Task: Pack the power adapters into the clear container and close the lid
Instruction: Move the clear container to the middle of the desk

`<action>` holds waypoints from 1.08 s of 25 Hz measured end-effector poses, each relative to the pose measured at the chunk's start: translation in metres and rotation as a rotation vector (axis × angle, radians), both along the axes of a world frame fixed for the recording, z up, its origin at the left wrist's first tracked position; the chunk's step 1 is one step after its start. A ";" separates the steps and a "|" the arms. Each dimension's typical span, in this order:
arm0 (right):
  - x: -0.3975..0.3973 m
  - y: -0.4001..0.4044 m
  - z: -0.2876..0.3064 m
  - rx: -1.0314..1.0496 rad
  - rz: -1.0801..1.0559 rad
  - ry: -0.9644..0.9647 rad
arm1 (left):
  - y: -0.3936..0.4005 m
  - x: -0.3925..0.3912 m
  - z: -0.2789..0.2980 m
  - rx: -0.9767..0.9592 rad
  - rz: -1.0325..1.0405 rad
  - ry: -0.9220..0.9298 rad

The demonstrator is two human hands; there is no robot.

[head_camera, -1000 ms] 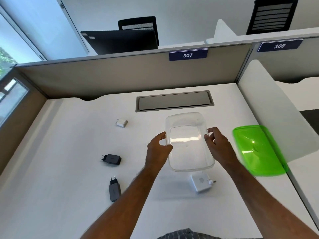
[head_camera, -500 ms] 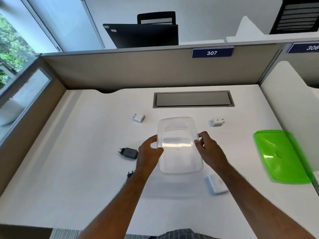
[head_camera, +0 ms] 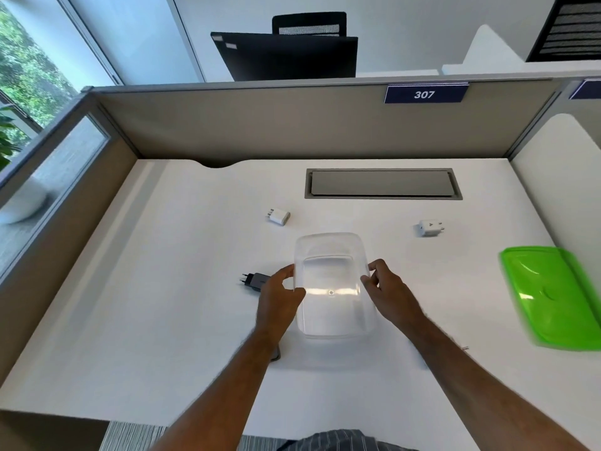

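The clear container (head_camera: 331, 245) is in the middle of the white desk, gripped on its left side by my left hand (head_camera: 279, 297) and on its right side by my right hand (head_camera: 388, 291). It holds nothing. A small white adapter (head_camera: 278, 216) lies behind it to the left, another white adapter (head_camera: 429, 227) to the back right. A black adapter (head_camera: 252, 280) lies just left of my left hand. A second dark adapter (head_camera: 276, 353) peeks from under my left forearm. The green lid (head_camera: 553, 294) lies at the far right.
A grey cable hatch (head_camera: 382, 183) is set in the desk (head_camera: 162, 304) behind the container. Beige partition walls (head_camera: 292, 125) close off the back and left; a white divider (head_camera: 559, 190) stands on the right.
The view has swung left and the container sits a little nearer the desk's middle, both hands still on it. The large white adapter near my right arm is now hidden.
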State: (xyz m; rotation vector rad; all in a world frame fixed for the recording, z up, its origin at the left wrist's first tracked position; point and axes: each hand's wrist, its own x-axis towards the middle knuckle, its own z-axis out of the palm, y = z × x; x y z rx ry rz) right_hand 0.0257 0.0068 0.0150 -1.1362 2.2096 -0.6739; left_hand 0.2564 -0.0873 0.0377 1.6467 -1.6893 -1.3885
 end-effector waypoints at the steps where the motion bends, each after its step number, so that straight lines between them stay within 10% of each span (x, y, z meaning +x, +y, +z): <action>1: 0.002 -0.001 -0.002 0.006 0.000 -0.003 | 0.000 0.002 0.001 0.007 -0.004 -0.003; 20: -0.001 0.018 -0.033 -0.053 0.009 -0.151 | 0.001 0.010 -0.007 0.062 -0.050 0.009; 27: -0.010 0.060 -0.060 -0.005 0.042 0.296 | -0.002 0.009 -0.014 0.074 -0.051 0.012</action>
